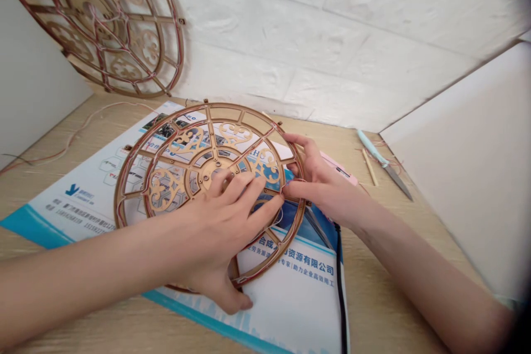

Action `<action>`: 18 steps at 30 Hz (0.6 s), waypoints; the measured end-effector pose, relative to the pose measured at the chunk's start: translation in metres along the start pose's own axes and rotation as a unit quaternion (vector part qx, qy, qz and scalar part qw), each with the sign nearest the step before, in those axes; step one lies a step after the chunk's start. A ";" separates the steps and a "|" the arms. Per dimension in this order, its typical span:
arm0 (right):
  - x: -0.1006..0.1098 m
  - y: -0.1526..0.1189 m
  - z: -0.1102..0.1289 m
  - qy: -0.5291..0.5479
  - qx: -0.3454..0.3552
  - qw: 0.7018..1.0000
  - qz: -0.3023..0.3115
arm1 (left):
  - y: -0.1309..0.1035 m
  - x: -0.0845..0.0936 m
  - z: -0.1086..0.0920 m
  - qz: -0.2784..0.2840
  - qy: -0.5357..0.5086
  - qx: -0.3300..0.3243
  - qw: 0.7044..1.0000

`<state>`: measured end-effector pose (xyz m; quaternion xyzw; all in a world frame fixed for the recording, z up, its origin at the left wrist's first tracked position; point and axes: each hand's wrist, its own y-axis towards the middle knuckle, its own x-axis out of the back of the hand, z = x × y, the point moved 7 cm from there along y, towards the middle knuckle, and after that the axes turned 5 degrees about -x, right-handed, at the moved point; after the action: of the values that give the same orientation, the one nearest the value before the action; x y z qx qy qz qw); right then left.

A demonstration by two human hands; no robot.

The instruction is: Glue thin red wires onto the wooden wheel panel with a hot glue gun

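Observation:
A round, gold-brown openwork frame (209,172) with scroll ornaments lies over a printed blue and white sheet (286,307). Thin red and white wires run along its rings and spokes. My left hand (226,218) lies across the frame, fingers spread near the hub and the thumb at the near rim. At the right rim, my right hand (326,182) grips the frame, its index finger along the outer ring and its thumb on a spoke by the wires. A white wire loop (280,217) shows just below that thumb. My right hand's other fingers are partly hidden.
A second wired round frame (78,3) leans at the back left against the white wall (265,27). On the right lie a knife with a light blue handle (373,146), a pale stick (370,167) and a pink object (339,170). A black cable (341,293) crosses the sheet's right edge.

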<state>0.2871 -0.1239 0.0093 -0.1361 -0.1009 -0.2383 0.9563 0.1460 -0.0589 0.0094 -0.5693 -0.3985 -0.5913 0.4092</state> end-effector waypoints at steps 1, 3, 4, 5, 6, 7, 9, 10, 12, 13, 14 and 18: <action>-0.001 0.000 -0.001 0.004 -0.018 1.000 -0.008 | 0.000 0.000 0.000 -0.001 -0.002 -0.002 1.000; -0.004 -0.001 -0.001 0.005 -0.036 0.999 -0.032 | 0.000 -0.002 0.001 -0.004 -0.010 -0.006 1.000; -0.005 -0.002 0.000 0.009 -0.038 0.998 -0.041 | 0.000 -0.002 0.001 -0.004 -0.018 -0.010 1.000; -0.007 -0.002 0.000 0.015 -0.037 0.998 -0.048 | 0.000 -0.003 0.001 -0.004 -0.027 -0.016 0.999; -0.008 -0.002 0.001 0.020 -0.035 0.998 -0.056 | 0.000 -0.004 0.001 -0.003 -0.037 -0.020 0.999; -0.008 -0.002 0.000 0.022 -0.034 0.997 -0.065 | 0.000 -0.004 0.001 -0.001 -0.045 -0.024 0.999; -0.008 -0.002 -0.001 0.023 -0.033 0.996 -0.078 | 0.002 -0.005 0.003 0.009 -0.054 -0.021 0.998; -0.008 -0.002 -0.002 0.030 -0.035 0.996 -0.078 | 0.002 -0.005 0.004 0.015 -0.054 -0.016 0.998; -0.009 -0.001 -0.005 0.056 -0.039 0.995 -0.067 | 0.003 -0.005 0.004 0.025 -0.057 -0.015 0.998; -0.008 -0.001 -0.007 0.069 -0.040 0.995 -0.059 | 0.003 -0.004 0.004 0.026 -0.059 -0.019 0.998; -0.008 -0.001 -0.008 0.080 -0.040 0.995 -0.051 | 0.003 -0.003 0.004 0.024 -0.059 -0.022 0.998; -0.004 -0.002 -0.010 0.114 -0.030 0.993 -0.015 | 0.002 -0.001 0.004 0.009 -0.050 -0.013 0.999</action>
<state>0.2834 -0.1271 -0.0007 -0.1354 0.0136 -0.2690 0.9535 0.1494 -0.0554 0.0081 -0.6075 -0.4054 -0.5634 0.3863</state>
